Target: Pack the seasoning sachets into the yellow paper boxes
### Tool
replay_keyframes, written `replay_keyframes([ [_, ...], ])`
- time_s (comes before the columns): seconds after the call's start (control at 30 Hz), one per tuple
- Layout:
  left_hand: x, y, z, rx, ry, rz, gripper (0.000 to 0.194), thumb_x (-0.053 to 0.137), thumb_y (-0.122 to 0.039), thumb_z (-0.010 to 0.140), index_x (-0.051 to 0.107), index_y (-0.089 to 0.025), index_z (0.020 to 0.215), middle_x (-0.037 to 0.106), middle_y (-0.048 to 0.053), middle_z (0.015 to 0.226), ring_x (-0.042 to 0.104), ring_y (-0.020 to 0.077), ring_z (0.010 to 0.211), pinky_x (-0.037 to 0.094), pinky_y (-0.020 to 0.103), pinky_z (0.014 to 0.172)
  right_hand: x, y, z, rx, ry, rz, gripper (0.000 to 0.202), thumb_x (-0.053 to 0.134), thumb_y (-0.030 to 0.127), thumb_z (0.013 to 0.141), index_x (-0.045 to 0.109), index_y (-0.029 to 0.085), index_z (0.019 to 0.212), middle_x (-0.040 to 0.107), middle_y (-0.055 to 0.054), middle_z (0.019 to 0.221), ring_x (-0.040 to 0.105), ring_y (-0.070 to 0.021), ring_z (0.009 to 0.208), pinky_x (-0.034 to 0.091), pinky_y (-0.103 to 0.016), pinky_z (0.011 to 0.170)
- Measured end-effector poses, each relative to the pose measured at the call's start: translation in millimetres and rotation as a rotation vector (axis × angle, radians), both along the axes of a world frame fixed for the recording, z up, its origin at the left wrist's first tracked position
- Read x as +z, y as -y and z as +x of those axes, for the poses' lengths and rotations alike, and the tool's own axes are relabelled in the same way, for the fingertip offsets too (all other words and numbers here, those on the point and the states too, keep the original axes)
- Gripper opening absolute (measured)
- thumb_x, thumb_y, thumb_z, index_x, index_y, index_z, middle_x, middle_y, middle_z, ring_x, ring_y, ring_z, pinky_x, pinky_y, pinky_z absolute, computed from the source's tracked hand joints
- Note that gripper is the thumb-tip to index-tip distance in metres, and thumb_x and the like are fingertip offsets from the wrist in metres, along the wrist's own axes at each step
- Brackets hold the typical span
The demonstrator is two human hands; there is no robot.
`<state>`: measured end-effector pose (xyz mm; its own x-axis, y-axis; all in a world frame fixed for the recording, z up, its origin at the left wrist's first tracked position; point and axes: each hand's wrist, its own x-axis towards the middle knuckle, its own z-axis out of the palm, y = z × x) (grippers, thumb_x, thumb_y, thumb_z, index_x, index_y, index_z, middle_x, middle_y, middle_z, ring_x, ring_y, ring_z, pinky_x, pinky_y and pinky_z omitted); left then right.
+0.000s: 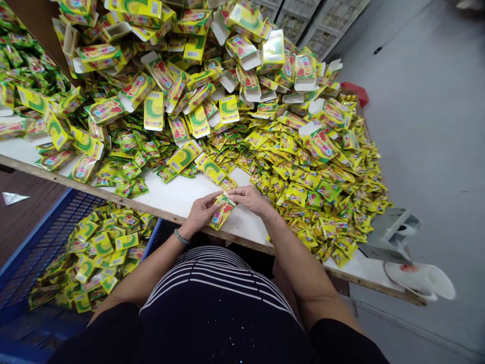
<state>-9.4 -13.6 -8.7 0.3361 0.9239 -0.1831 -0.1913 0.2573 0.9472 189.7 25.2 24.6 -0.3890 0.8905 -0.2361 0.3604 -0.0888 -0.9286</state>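
Observation:
A small yellow and green box (221,213) with a red fruit print is held over the front edge of the white table (166,194). My left hand (201,213), with a beaded bracelet at the wrist, grips the box's left side. The fingers of my right hand (252,199) are pinched at its upper end, where the flap is partly covered by the fingertips. Just beyond my hands lie two yellow boxes (210,168). Behind them spreads a heap of yellow sachets (295,194), with green sachets (131,172) to the left.
Many open-ended boxes (193,48) are piled at the back. A blue crate (18,273) holding boxes stands below the table at left. At the right end are a grey metal device (390,235) and a white cylindrical object (424,278). White crates (322,25) stand behind.

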Motion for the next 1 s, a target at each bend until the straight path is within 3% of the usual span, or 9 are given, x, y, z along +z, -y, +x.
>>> replay_keyframes([
  [0.2, -6.6, 1, 0, 0.027, 0.007, 0.024, 0.064, 0.075, -0.043, 0.077, 0.060, -0.013, 0.132, 0.074, 0.005, 0.091, 0.067, 0.0163, 0.081, 0.051, 0.027, 0.074, 3.7, 12, -8, -0.008, 0.014, 0.082, 0.035, 0.062, 0.038, 0.083, 0.076, 0.019, 0.108, 0.076, -0.002, 0.093, 0.066, -0.0183, 0.085, 0.050, -0.028, 0.078],
  [0.33, -3.9, 1, -1, 0.028, 0.050, 0.000, 0.064, 0.077, -0.041, 0.076, 0.059, -0.015, 0.131, 0.072, 0.003, 0.085, 0.065, 0.0142, 0.075, 0.050, 0.025, 0.070, -4.5, 15, -2, -0.101, -0.130, -0.047, 0.038, 0.065, 0.043, 0.080, 0.077, 0.017, 0.104, 0.076, -0.005, 0.094, 0.067, -0.0200, 0.085, 0.052, -0.032, 0.079],
  [0.43, 0.1, 2, -2, 0.045, 0.076, -0.017, 0.061, 0.078, -0.041, 0.074, 0.061, -0.014, 0.126, 0.070, 0.002, 0.080, 0.064, 0.0127, 0.071, 0.049, 0.024, 0.068, -4.9, 18, -1, -0.079, -0.179, -0.103, 0.042, 0.062, 0.046, 0.083, 0.075, 0.016, 0.109, 0.077, -0.005, 0.091, 0.068, -0.0204, 0.080, 0.054, -0.033, 0.076],
  [0.6, 2.5, 2, -1, 0.092, 0.093, -0.032, 0.063, 0.079, -0.041, 0.073, 0.057, -0.016, 0.127, 0.068, -0.002, 0.074, 0.061, 0.0104, 0.065, 0.047, 0.022, 0.063, 7.3, 33, -14, -0.098, 0.132, 0.209, 0.043, 0.055, 0.045, 0.090, 0.073, 0.018, 0.118, 0.077, -0.006, 0.102, 0.071, -0.0259, 0.092, 0.055, -0.038, 0.083],
  [0.7, 1.8, 1, 1, 0.115, 0.068, -0.017, 0.057, 0.078, -0.041, 0.073, 0.062, -0.014, 0.121, 0.070, 0.000, 0.076, 0.063, 0.0109, 0.067, 0.049, 0.022, 0.065, 7.1, 41, -22, -0.120, 0.144, 0.300, 0.041, 0.055, 0.043, 0.090, 0.073, 0.019, 0.120, 0.074, -0.009, 0.116, 0.070, -0.0277, 0.103, 0.053, -0.041, 0.093],
  [0.83, 0.8, 1, 2, 0.101, 0.045, 0.000, 0.052, 0.078, -0.042, 0.073, 0.069, -0.013, 0.115, 0.075, 0.005, 0.088, 0.068, 0.0159, 0.080, 0.054, 0.028, 0.078, -3.3, 43, -26, -0.291, -0.029, 0.147, 0.037, 0.066, 0.047, 0.083, 0.077, 0.022, 0.109, 0.076, -0.006, 0.111, 0.070, -0.0268, 0.105, 0.052, -0.042, 0.098],
  [1.0, 0.3, 2, 2, 0.097, 0.049, -0.041, 0.058, 0.083, -0.040, 0.068, 0.070, -0.014, 0.118, 0.077, 0.007, 0.099, 0.071, 0.0211, 0.089, 0.056, 0.034, 0.086, -11.0, 38, -24, -0.413, -0.244, -0.041, 0.040, 0.075, 0.052, 0.074, 0.080, 0.021, 0.099, 0.079, -0.005, 0.091, 0.071, -0.0235, 0.088, 0.056, -0.038, 0.086],
])
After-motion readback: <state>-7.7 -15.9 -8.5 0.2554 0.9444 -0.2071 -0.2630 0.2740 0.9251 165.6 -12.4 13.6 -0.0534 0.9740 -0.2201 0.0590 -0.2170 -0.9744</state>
